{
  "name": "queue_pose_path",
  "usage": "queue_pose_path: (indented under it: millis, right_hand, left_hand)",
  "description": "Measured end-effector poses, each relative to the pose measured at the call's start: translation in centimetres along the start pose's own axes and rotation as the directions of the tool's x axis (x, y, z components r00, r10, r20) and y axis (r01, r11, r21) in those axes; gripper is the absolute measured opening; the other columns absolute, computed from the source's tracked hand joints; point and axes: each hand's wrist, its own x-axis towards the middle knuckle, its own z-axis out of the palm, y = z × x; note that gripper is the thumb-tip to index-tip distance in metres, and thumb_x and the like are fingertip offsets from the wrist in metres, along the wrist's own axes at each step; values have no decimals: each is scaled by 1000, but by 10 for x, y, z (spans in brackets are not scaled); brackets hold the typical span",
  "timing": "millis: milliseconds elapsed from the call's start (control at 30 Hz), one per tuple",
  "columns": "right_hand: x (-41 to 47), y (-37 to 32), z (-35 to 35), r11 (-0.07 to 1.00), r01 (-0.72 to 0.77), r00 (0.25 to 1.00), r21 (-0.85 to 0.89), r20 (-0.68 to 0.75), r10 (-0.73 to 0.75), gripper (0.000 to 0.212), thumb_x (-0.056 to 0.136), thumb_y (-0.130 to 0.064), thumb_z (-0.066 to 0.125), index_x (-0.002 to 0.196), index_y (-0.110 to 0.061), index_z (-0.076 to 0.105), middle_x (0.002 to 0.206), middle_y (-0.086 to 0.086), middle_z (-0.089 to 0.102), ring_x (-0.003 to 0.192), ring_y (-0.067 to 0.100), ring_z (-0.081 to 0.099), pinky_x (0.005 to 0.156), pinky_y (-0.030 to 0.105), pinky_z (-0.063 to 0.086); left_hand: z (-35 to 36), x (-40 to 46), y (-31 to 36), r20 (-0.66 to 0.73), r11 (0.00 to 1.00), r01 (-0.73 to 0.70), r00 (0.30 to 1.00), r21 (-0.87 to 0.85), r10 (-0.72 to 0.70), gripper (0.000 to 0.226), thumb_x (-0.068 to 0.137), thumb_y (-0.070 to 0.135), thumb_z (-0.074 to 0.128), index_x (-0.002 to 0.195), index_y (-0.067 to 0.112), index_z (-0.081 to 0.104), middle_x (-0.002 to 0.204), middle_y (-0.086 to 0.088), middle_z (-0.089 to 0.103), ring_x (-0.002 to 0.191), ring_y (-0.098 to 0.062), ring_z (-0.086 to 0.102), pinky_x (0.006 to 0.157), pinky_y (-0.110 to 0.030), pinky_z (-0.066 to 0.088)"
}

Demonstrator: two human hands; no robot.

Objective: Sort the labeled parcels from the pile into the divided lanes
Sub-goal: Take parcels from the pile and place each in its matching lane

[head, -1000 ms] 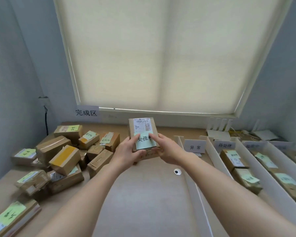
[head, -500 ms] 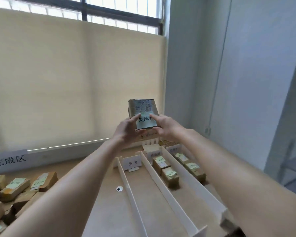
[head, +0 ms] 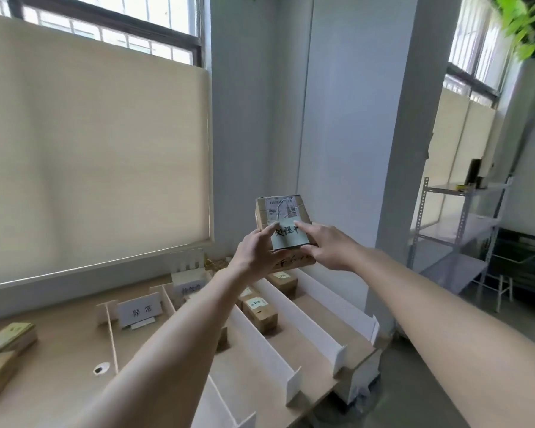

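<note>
head view: the parcel (head: 283, 230) is held up in the air above the far end of the white dividers (head: 303, 316). the left hand (head: 255, 253) grips its left edge, thumb curled onto the green note (head: 289, 237); the right hand (head: 325, 245) pinches the right edge. below the parcel, two lanes hold boxes (head: 260, 310), with bare surface (head: 59, 359) toward the near edge.

Your single head camera looks forward and slightly down, close over both forearms, facing the white-divided lanes (head: 303, 319) at lower centre and the beige window blind (head: 93, 156) at upper left.
</note>
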Motion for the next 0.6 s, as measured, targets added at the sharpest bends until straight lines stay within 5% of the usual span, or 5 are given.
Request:
queue_pose_path:
  millis: [300, 600]
  right_hand:
    - [-1, 128, 13, 999, -48, 998, 7, 35, 48, 68, 102, -28, 58, 161, -26, 25, 148, 8, 49, 136, 29, 45, 112, 40, 38]
    - [71, 227, 74, 996, -88, 987, 5, 136, 87, 68, 102, -30, 57, 161, -25, 23, 153, 5, 44, 139, 27, 43, 113, 39, 36]
  left_hand:
    - [109, 48, 41, 69, 999, 12, 998, -50, -8, 80, 83, 56, 70, 152, 33, 35, 146, -3, 51, 132, -26, 48, 104, -35, 40]
    - [209, 127, 1, 142, 998, 36, 989, -41, -30, 74, 87, 45, 70, 151, 28, 37, 146, -5, 50, 132, -27, 47, 107, -36, 40]
